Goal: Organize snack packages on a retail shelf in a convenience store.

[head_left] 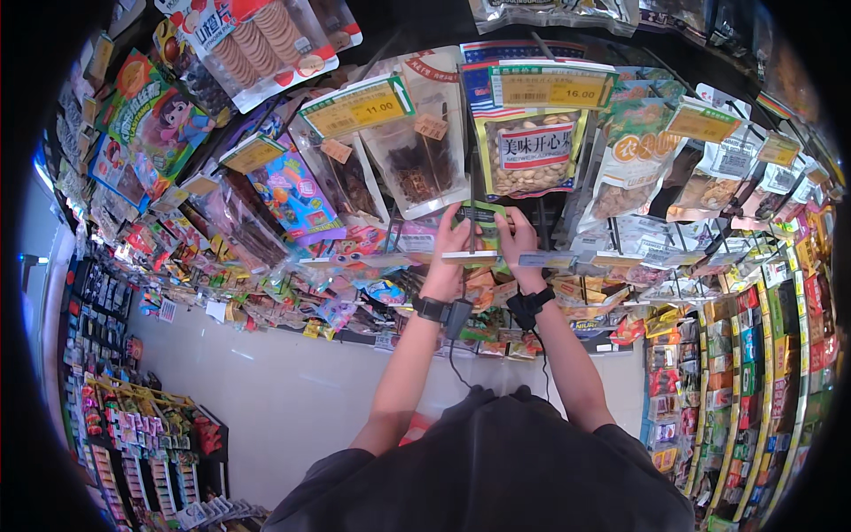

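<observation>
Both hands reach up to the snack rack, side by side. Between them hangs a green snack bag (481, 215), mostly hidden by fingers, a hook and a price tag. My left hand (454, 237) grips its left side with bent fingers. On its right side, my right hand (516, 236) is closed in the same way. Just above is a clear-fronted bag of pistachios (530, 164) with a flag-patterned top. Left of my left hand hangs a clear pouch of dark dried food (417, 146).
Yellow price tags (554, 87) stick out on hooks at the rack's front. A lower row of tag holders (545, 259) crosses near my wrists. Bagged snacks (634, 160) crowd the right. Another shelf (146, 434) stands lower left, beyond the pale floor (275, 390).
</observation>
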The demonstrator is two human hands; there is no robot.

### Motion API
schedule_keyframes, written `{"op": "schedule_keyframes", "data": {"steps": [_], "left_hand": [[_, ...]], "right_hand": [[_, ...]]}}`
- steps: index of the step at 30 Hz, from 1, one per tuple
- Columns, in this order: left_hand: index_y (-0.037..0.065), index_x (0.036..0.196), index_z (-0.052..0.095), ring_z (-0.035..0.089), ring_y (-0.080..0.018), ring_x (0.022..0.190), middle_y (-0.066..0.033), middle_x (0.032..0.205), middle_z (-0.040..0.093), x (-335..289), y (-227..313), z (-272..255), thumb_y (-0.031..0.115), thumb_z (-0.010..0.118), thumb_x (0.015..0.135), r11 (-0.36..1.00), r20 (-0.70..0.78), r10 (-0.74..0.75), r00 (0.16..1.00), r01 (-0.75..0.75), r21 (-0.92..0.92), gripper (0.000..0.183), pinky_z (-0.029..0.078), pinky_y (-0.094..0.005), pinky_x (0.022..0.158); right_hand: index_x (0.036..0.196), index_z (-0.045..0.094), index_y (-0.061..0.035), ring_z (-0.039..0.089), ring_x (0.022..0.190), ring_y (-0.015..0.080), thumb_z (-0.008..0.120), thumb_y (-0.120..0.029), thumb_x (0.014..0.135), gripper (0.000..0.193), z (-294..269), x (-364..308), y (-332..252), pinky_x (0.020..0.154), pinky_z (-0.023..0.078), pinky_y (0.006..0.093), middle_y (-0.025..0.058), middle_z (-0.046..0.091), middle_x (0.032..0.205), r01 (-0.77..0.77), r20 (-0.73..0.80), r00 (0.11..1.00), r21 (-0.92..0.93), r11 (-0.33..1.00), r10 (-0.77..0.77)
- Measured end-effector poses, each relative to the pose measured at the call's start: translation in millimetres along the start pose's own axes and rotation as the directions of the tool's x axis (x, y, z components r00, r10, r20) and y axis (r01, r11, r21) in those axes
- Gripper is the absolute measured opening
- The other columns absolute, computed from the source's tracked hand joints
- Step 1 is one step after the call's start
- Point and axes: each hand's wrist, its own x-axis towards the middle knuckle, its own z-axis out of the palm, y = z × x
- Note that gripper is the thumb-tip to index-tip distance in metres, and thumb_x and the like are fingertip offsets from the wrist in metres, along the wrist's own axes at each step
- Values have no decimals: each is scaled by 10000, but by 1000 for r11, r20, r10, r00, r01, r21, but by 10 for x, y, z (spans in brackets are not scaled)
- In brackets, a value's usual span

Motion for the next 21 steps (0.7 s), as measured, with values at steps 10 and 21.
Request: {"op": "schedule_keyframes", "data": {"steps": [10, 21], "left_hand": [[5, 1385, 489, 679, -156, 882, -98, 1064, 691, -456, -114, -104, 164, 529, 1044, 975, -17, -173, 985, 173, 137, 379, 556, -276, 792], [5, 1217, 610, 672, -128, 867, -70, 989, 707, -1495, -395, -442, 134, 498, 1057, 902, -110, -105, 988, 141, 409, 233, 545, -266, 779]], "right_hand": [[1209, 574, 21, 615, 1033, 311, 602, -150, 985, 284, -302, -952, 141, 902, 483, 406, 208, 599, 1120, 34, -42, 998, -225, 974, -44], [1050, 662, 8, 706, 846, 230, 634, -114, 978, 144, -882, -2168, 707, 767, 538, 309, 141, 722, 932, -347, 127, 930, -9, 938, 345]]}}
